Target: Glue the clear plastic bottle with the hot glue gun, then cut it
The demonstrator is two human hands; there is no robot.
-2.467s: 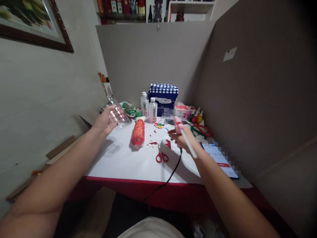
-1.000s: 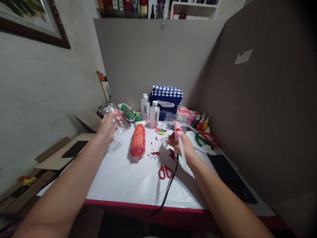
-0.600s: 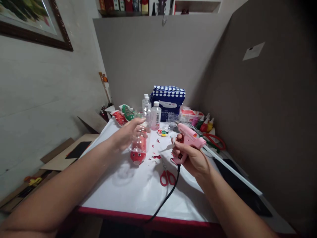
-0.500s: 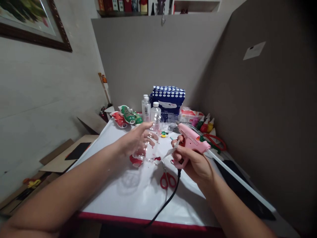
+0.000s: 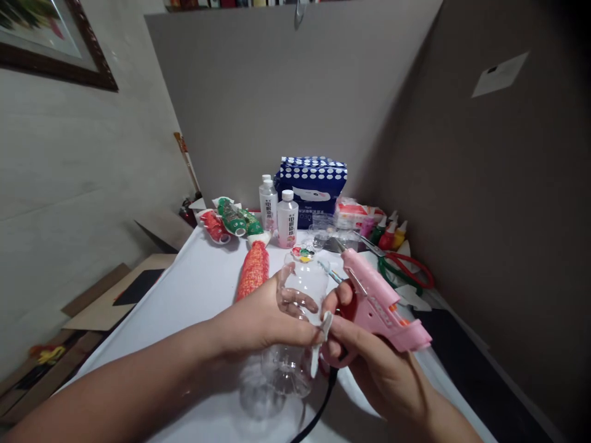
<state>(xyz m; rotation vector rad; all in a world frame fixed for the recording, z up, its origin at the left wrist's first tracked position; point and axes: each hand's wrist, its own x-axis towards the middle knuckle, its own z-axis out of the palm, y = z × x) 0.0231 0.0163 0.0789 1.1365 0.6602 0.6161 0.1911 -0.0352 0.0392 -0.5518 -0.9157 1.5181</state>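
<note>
Bottle (image 5: 295,332) nearer now — table edge close

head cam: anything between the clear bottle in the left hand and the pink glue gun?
A small white piece, pinched at the fingertips of the right hand, sits between the clear plastic bottle and pink glue gun; head view.

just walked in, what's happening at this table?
A person is doing bottle crafts. The left hand grips a clear plastic bottle above the white table. The right hand holds a pink glue gun and pinches a small white piece against the bottle. A red decorated bottle lies behind.
</note>
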